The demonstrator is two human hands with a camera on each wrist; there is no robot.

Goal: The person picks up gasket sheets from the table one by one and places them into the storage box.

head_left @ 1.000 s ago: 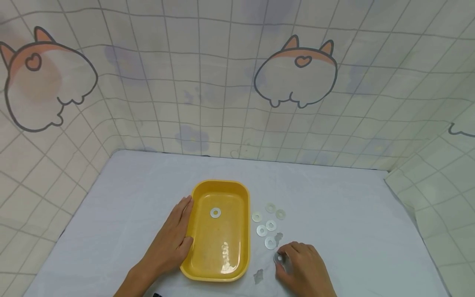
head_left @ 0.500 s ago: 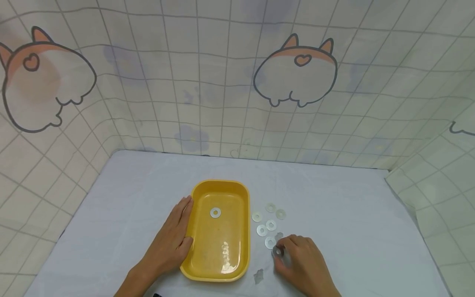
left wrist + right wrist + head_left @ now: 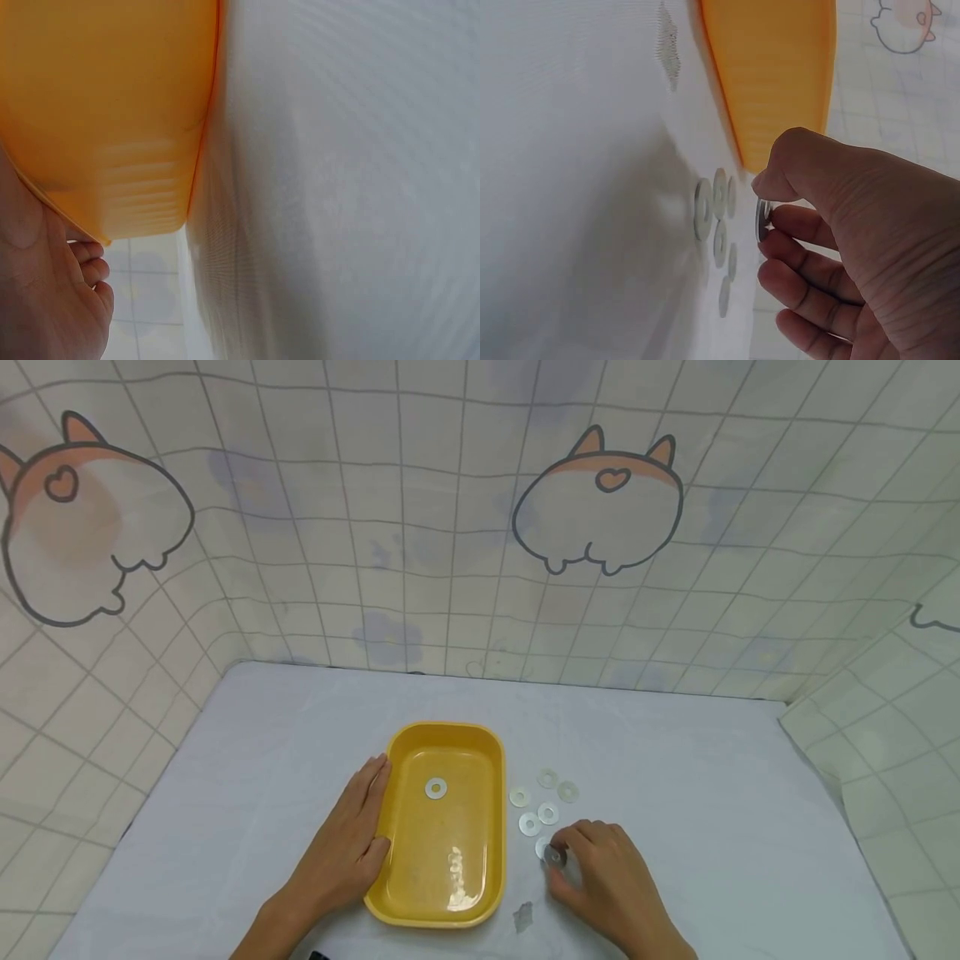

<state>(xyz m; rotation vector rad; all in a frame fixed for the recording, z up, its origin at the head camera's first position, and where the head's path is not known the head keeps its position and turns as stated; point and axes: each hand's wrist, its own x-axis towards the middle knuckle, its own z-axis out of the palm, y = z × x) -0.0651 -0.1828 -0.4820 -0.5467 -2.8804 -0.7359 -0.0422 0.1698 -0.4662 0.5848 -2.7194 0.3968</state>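
Observation:
A shallow yellow tray (image 3: 442, 877) stands on the white table, one flat metal washer (image 3: 436, 788) lying inside it. My left hand (image 3: 341, 843) rests along the tray's left side, fingers straight against the rim. Between thumb and fingertips my right hand (image 3: 607, 881) pinches another washer (image 3: 763, 219), which the right wrist view shows lifted off the cloth. Directly below and beside it in the head view, a loose washer (image 3: 541, 847) is partly covered. Several more washers (image 3: 548, 813) lie flat between the tray and my right hand.
White cloth (image 3: 697, 793) covers the table. Grey patches mark it, one patch (image 3: 522, 917) being right of the tray's near corner. A curtain (image 3: 450, 527) with a grid and cartoon animal print encloses the back and sides. A small dark object (image 3: 318, 956) shows at the bottom edge.
My right hand has moved away from me and slightly left with the pinched washer, nearing the loose washers. The left hand and tray have stayed put.

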